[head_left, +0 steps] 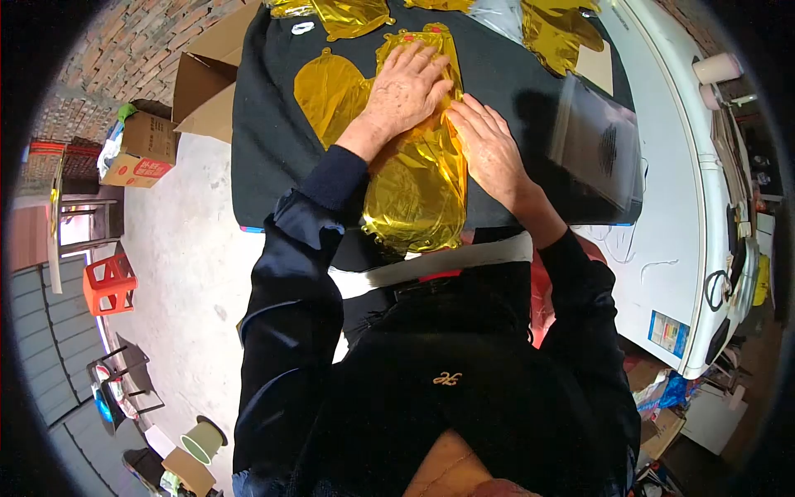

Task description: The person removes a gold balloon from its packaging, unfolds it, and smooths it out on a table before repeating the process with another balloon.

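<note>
A shiny gold foil balloon [414, 195], flat and creased, lies on the black-covered table [273, 141] in front of me. It has small tabs along its edge, and a rounded lobe sticks out to the left. My left hand [407, 93] rests flat across its upper middle, fingers stretched toward the far end. Along the balloon's right edge lies my right hand [489, 149], palm down with fingers extended and fingertips at the foil. Both hands are open, and part of the foil is hidden beneath them.
More gold foil pieces [561, 37] lie along the table's far side. Clear plastic sleeves [592, 145] are stacked at the right, beside a white sewing-machine-like surface [654, 248]. Cardboard boxes [149, 149] and an orange-red stool [109, 284] stand on the floor at left.
</note>
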Tool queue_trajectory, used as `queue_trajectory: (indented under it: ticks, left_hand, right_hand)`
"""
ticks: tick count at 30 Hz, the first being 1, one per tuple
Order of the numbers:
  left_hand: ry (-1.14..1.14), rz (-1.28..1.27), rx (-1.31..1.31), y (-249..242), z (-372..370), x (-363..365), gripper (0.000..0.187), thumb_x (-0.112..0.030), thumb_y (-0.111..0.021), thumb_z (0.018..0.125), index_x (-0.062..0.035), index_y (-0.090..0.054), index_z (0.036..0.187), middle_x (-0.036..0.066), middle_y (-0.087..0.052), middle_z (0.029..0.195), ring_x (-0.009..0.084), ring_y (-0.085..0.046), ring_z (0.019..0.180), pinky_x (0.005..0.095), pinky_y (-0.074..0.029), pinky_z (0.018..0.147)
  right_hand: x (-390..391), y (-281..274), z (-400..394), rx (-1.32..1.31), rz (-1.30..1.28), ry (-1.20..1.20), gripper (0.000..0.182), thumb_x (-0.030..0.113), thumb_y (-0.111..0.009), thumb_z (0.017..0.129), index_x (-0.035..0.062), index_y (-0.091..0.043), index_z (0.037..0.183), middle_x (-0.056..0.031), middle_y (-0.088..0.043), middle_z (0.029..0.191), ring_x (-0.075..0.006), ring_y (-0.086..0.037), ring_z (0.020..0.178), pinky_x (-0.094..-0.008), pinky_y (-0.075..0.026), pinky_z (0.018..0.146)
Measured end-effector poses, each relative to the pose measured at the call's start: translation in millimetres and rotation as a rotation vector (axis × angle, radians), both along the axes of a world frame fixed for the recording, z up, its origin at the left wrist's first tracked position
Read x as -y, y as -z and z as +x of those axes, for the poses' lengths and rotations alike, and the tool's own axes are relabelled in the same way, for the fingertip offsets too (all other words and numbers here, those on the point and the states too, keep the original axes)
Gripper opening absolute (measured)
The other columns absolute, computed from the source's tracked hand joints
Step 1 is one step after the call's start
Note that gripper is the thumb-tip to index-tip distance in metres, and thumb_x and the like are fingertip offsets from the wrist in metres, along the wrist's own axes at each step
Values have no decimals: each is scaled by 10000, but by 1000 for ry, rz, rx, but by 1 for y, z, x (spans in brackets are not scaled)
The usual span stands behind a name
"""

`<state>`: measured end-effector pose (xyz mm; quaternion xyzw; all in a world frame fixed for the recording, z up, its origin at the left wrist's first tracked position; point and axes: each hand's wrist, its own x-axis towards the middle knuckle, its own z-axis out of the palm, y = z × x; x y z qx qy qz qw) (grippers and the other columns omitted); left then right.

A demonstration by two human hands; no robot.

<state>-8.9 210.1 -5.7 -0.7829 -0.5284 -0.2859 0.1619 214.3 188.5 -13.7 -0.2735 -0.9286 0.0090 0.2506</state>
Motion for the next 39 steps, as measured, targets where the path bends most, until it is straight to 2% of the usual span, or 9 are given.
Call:
queue_trajectory:
  ticks: [2, 5, 6, 10, 13, 19, 25, 31, 39]
  left_hand:
    - [11, -29, 148, -9, -5, 13, 418, -338, -615, 994, -68, -644, 1311, 147, -640, 1311, 353, -555, 1274, 454, -413, 1102]
    - [48, -240, 174, -16, -15, 44, 380, -252, -662, 964, -42, -645, 1281, 153, -663, 1194, 362, -595, 1168, 438, -464, 1027]
    - [119, -307, 223, -16, -17, 53, 386, -173, -680, 924, -40, -641, 1284, 166, -643, 1204, 367, -585, 1171, 436, -468, 1030]
    - [263, -316, 113, -19, -24, 75, 477, -88, -665, 846, -73, -636, 1321, 158, -589, 1354, 355, -541, 1283, 448, -447, 1074]
    - [284, -297, 57, -18, -24, 78, 489, -80, -660, 845, -87, -636, 1334, 126, -581, 1397, 337, -524, 1325, 450, -439, 1088]
    - [332, -223, -125, -11, -23, 76, 446, -150, -697, 855, -119, -669, 1299, 64, -643, 1333, 257, -570, 1292, 405, -470, 1053]
    - [301, -89, -248, -10, -22, 79, 351, -149, -609, 875, -124, -705, 1212, 18, -681, 1251, 190, -619, 1211, 326, -503, 989]
    - [327, -123, -126, -5, -28, 75, 409, -153, -662, 815, -106, -700, 1220, 57, -687, 1249, 256, -646, 1183, 386, -529, 997]
    - [333, -177, -53, -9, -30, 78, 339, -125, -698, 824, -77, -705, 1159, 88, -681, 1226, 280, -627, 1213, 404, -516, 1013]
  right_hand:
    - [1, 3, 0, -1, -19, -6, 437, 89, -586, 950, 12, -555, 1379, -155, -545, 1449, -319, -433, 1439, -464, -333, 1181]
    - [0, 3, 1, -21, -39, -8, 435, 101, -581, 961, 16, -551, 1386, -155, -542, 1454, -317, -434, 1438, -466, -328, 1186]
    - [0, 3, 1, -21, -37, -6, 431, 106, -577, 967, 16, -550, 1388, -155, -541, 1456, -318, -434, 1438, -466, -328, 1186]
    - [1, 1, -1, -39, -41, -10, 451, 127, -611, 965, 13, -544, 1396, -155, -548, 1453, -305, -435, 1442, -478, -317, 1199]
    - [1, 1, -1, -43, -51, -4, 466, 115, -611, 961, 16, -533, 1409, -158, -544, 1458, -310, -434, 1441, -475, -317, 1199]
    - [0, -1, 1, -102, -110, -24, 482, 60, -613, 941, 11, -527, 1413, -164, -545, 1455, -322, -435, 1438, -468, -327, 1194]
    - [1, -2, 1, -122, -123, -45, 495, 26, -611, 920, 9, -535, 1408, -160, -536, 1466, -325, -427, 1446, -468, -329, 1194]
    - [6, -4, 0, -101, -84, -58, 530, 26, -616, 905, 16, -526, 1427, -149, -526, 1485, -318, -411, 1461, -488, -308, 1205]
    - [11, -7, -2, -55, -63, -52, 505, 69, -624, 938, 21, -527, 1431, -148, -527, 1488, -313, -413, 1460, -503, -287, 1212]
